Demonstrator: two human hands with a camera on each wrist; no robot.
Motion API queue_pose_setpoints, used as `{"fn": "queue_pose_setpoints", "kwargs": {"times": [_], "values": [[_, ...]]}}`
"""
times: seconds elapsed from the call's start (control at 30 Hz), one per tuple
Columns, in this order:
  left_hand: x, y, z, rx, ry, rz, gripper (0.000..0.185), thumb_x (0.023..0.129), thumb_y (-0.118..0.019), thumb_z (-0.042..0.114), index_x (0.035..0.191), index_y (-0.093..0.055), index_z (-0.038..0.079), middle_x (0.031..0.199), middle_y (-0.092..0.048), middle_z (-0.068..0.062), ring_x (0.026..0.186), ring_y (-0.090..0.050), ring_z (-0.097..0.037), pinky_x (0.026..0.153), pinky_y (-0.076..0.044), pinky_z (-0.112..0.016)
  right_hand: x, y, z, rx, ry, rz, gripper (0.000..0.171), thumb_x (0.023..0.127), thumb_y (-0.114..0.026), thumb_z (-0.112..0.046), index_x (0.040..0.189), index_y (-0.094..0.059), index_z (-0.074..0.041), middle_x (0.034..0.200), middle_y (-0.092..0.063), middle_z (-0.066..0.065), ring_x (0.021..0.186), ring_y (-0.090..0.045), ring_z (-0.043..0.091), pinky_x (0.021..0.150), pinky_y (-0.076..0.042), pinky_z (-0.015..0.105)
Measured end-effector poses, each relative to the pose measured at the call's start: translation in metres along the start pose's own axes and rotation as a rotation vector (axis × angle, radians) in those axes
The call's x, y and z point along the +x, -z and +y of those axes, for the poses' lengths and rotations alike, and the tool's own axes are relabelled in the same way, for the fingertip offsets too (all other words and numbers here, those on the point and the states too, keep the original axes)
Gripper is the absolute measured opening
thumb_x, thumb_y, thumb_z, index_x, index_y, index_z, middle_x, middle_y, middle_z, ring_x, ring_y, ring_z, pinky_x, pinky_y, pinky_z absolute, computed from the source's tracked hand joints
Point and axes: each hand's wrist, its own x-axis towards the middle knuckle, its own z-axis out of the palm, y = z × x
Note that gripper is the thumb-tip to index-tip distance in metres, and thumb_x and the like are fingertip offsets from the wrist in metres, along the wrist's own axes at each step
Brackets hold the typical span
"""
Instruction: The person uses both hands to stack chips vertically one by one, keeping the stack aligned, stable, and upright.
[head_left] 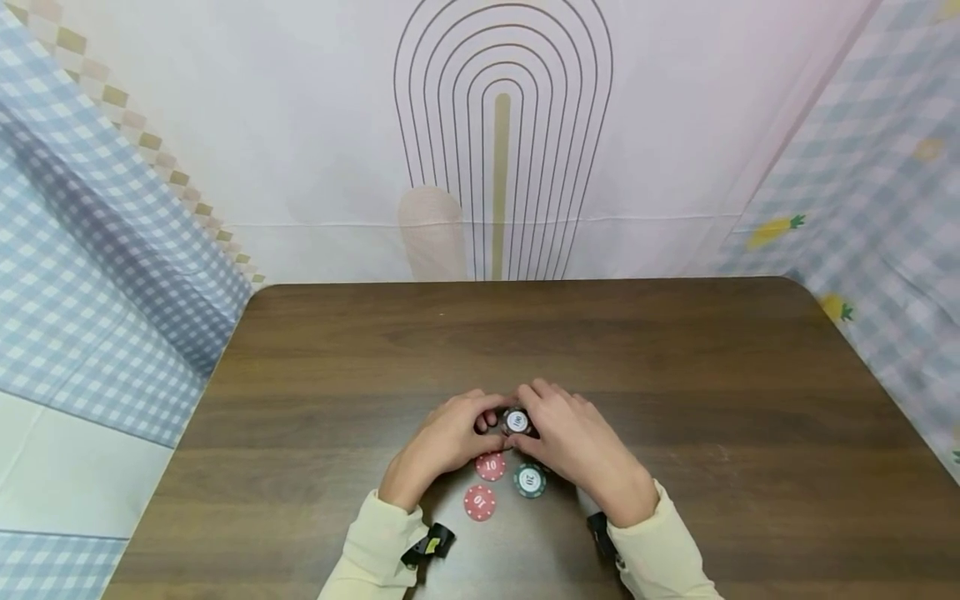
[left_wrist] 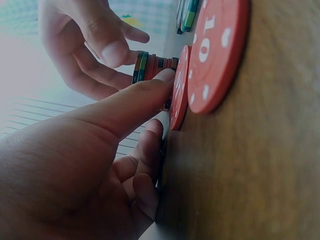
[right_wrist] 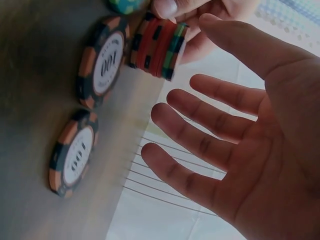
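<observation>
Far L, blue-check cloth (head_left: 97, 333) hangs by the slanted L edge of the wood table (head_left: 300, 375), w/ a wide bare strip from there to the L hand (head_left: 450, 433). That hand has thumb & finger curled round the chip stack (head_left: 517, 421), holding it; the stack stands on the table btwn the hands, "100" face up, red & green layers showing below, chip count unclear. Nearer the person: 2 red chips (head_left: 480, 502), both "10", flat; R of them at least 1 green chip (head_left: 530, 481), "20". R hand (head_left: 566, 429) is released, fingers spread & apart from the stack in the right wrist view, which also shows 2 black-orange chips (right_wrist: 102, 64) marked "100", flat on the wood. Open room behind the stack to the back edge, & R of the R hand to the slanted R edge.
</observation>
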Motion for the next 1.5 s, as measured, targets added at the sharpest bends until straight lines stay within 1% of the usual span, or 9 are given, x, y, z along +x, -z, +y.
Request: {"fn": "queue_pose_setpoints", "kwargs": {"times": [0.17, 0.27, 0.47, 0.6, 0.77, 1.03, 1.17, 1.37, 1.5], "values": [[-0.001, 0.001, 0.0, 0.013, 0.018, -0.007, 0.044, 0.092, -0.083, 0.028, 0.134, -0.071, 0.025, 0.091, -0.057, 0.008, 0.082, -0.053, -0.009, 0.072, -0.045, -0.03, 0.0, 0.006, 0.004, 0.009, 0.004, 0.0, 0.039, 0.092, -0.085, -0.033, 0.117, -0.067, -0.01, 0.109, -0.067, 0.005, 0.094, -0.066, 0.022, 0.077, -0.057, 0.045], [-0.002, 0.001, 0.0, 0.004, 0.019, -0.003, 0.042, 0.092, -0.084, 0.028, 0.132, -0.072, 0.023, 0.092, -0.058, 0.007, 0.084, -0.054, -0.01, 0.074, -0.046, -0.031, 0.0, 0.009, 0.006, 0.016, 0.0, 0.003, 0.038, 0.093, -0.084, -0.031, 0.118, -0.068, -0.009, 0.112, -0.068, 0.006, 0.096, -0.066, 0.023, 0.078, -0.057, 0.046], [-0.001, -0.001, 0.001, 0.003, 0.044, -0.014, 0.041, 0.092, -0.084, 0.029, 0.131, -0.072, 0.025, 0.092, -0.057, 0.008, 0.083, -0.054, -0.01, 0.073, -0.046, -0.03, -0.005, 0.017, 0.013, 0.019, -0.022, 0.0, 0.038, 0.095, -0.081, -0.028, 0.122, -0.068, -0.005, 0.113, -0.068, 0.009, 0.093, -0.066, 0.024, 0.076, -0.057, 0.045], [0.001, -0.003, 0.002, -0.007, 0.054, -0.025, 0.042, 0.092, -0.084, 0.031, 0.132, -0.072, 0.027, 0.092, -0.056, 0.009, 0.083, -0.054, -0.01, 0.073, -0.045, -0.03, -0.01, 0.024, 0.019, 0.018, -0.053, -0.037, 0.039, 0.095, -0.081, -0.024, 0.126, -0.067, -0.004, 0.118, -0.069, 0.013, 0.101, -0.069, 0.029, 0.081, -0.058, 0.048], [0.003, -0.002, 0.004, -0.017, 0.042, -0.017, 0.042, 0.091, -0.085, 0.03, 0.132, -0.072, 0.027, 0.092, -0.057, 0.008, 0.083, -0.053, -0.01, 0.073, -0.045, -0.031, -0.012, 0.03, 0.029, 0.02, -0.094, -0.079, 0.039, 0.094, -0.081, -0.015, 0.128, -0.066, -0.003, 0.124, -0.069, 0.017, 0.107, -0.07, 0.034, 0.085, -0.058, 0.051], [0.007, -0.001, 0.006, -0.003, 0.031, -0.025, 0.042, 0.092, -0.084, 0.032, 0.132, -0.072, 0.028, 0.093, -0.056, 0.008, 0.083, -0.053, -0.01, 0.073, -0.044, -0.03, -0.014, 0.035, 0.038, 0.048, -0.145, -0.089, 0.039, 0.094, -0.081, -0.014, 0.129, -0.066, -0.004, 0.122, -0.068, 0.016, 0.099, -0.071, 0.032, 0.081, -0.057, 0.052], [0.009, 0.001, 0.005, 0.006, 0.021, -0.028, 0.043, 0.092, -0.083, 0.032, 0.133, -0.071, 0.028, 0.093, -0.056, 0.008, 0.084, -0.053, -0.01, 0.073, -0.044, -0.03, -0.017, 0.033, 0.04, 0.06, -0.165, -0.119, 0.041, 0.095, -0.08, -0.016, 0.13, -0.065, -0.004, 0.122, -0.067, 0.015, 0.098, -0.07, 0.03, 0.079, -0.058, 0.051], [0.004, 0.003, 0.001, 0.001, 0.017, -0.019, 0.042, 0.091, -0.085, 0.031, 0.131, -0.072, 0.027, 0.092, -0.057, 0.008, 0.084, -0.053, -0.01, 0.074, -0.045, -0.031, -0.026, 0.021, 0.042, 0.055, -0.17, -0.192, 0.047, 0.095, -0.08, -0.021, 0.136, -0.062, -0.004, 0.13, -0.063, 0.018, 0.102, -0.07, 0.034, 0.08, -0.057, 0.053], [0.0, 0.003, -0.001, 0.008, 0.0, -0.015, 0.042, 0.091, -0.084, 0.031, 0.131, -0.072, 0.026, 0.093, -0.057, 0.009, 0.084, -0.053, -0.009, 0.074, -0.044, -0.032, -0.031, 0.014, 0.043, 0.067, -0.173, -0.234, 0.045, 0.093, -0.082, -0.021, 0.13, -0.063, -0.005, 0.124, -0.062, 0.016, 0.097, -0.068, 0.033, 0.08, -0.056, 0.053]]}}
